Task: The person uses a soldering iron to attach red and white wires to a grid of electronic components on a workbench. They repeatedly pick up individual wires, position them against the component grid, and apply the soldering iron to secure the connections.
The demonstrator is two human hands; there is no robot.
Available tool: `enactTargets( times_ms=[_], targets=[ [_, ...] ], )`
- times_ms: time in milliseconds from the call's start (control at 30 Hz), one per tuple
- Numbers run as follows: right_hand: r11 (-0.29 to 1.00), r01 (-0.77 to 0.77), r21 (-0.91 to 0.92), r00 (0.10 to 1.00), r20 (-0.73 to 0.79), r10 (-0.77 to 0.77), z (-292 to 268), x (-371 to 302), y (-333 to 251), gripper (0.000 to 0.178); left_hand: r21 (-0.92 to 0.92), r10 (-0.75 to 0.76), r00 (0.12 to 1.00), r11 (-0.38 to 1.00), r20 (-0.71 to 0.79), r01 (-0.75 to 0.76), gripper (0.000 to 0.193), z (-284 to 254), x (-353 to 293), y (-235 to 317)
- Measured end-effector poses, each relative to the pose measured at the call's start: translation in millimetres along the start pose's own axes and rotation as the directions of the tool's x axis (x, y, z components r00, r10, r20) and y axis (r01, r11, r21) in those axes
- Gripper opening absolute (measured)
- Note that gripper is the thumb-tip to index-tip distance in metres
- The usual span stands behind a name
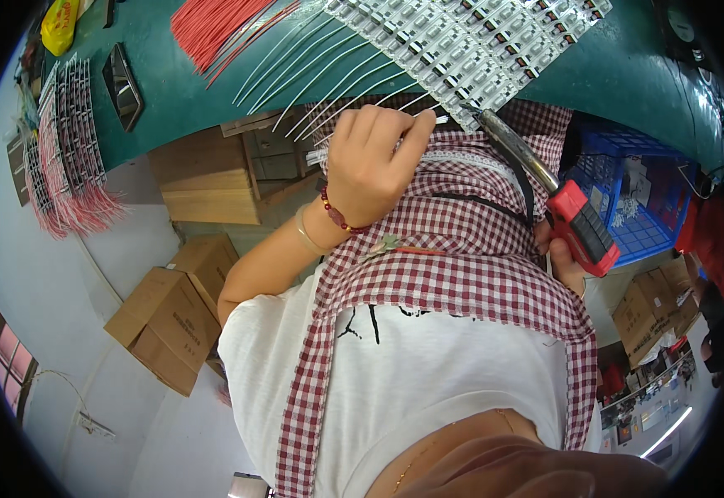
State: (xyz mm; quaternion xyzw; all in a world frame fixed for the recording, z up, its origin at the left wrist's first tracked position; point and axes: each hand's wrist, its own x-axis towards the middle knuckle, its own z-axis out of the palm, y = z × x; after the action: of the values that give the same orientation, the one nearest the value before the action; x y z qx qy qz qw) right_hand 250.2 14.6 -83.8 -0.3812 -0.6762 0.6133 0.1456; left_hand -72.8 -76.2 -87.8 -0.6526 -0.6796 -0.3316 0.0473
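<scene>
The left hand [372,162] has its fingers closed on a white wire [442,119], probably light and bendy, best pinched near its end; circuit boards [470,54] lie just beyond. The right hand [565,261] curls around the soldering iron's [582,228] stiff-looking handle.

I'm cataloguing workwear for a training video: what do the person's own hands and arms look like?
Both hands are gloveless. Above the left hand sit a dark red beaded bracelet and a plain, pale bangle; the left sleeve is short and white. The right hand is partly hidden.
</scene>
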Motion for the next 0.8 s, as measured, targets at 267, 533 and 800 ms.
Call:
enactTargets(
  times_ms=[267,533,800],
  targets=[
    [0.973,0.085,-0.213,0.993,-0.060,-0.099,6,2,3,0.023,-0.041,0.004,1.000,0.999,0.017,-0.003,0.032,7,-2,4],
    [0.924,0.100,-0.369,0.994,0.001,-0.107,2,0,9,0.018,-0.033,-0.018,0.999,0.999,0.039,0.019,0.032,9,-1,6],
    [1.000,0.008,-0.003,1.000,-0.021,-0.008,6,3,-5,0.024,-0.026,-0.014,0.999,1.000,0.053,0.015,0.031,11,-3,5]
  ],
)
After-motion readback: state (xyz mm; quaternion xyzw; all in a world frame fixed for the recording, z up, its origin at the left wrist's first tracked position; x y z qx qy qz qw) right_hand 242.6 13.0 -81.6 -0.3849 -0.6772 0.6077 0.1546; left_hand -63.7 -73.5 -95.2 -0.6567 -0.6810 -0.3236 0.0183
